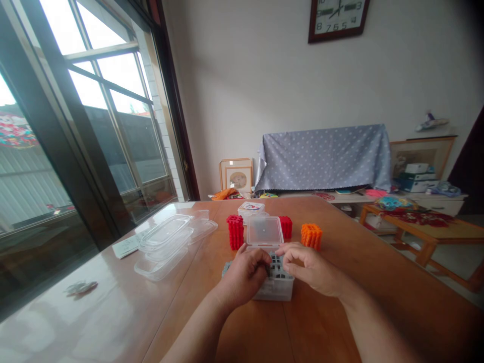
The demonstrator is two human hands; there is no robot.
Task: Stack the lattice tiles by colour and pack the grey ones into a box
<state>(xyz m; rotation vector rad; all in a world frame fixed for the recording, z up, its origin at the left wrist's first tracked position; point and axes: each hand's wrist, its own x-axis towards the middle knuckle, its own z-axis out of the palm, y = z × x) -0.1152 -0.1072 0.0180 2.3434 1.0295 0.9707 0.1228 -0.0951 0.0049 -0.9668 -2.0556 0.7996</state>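
Note:
A clear plastic box (274, 291) stands in front of me with its hinged lid (264, 231) raised at the back. Grey lattice-like pieces (279, 266) fill its top. My left hand (247, 272) is over the box's left side, fingers curled together; whatever they pinch is hidden. At the right rim, my right hand (306, 264) has thumb and fingers apart, with fingertips close to the grey pieces. More grey pieces (226, 268) show just left of my left hand. Behind the box stand two red lattice blocks (235, 233), (286, 228), and an orange one (311, 236) is farther right.
Stacked clear plastic containers (162, 252) lie on the wooden table (317, 322) at the left. Beside them are a paper note (126, 247) and a small clear packet (80, 288). A lidded tub (251, 210) stands behind the box. Right of the table is a low wooden stool (427, 242).

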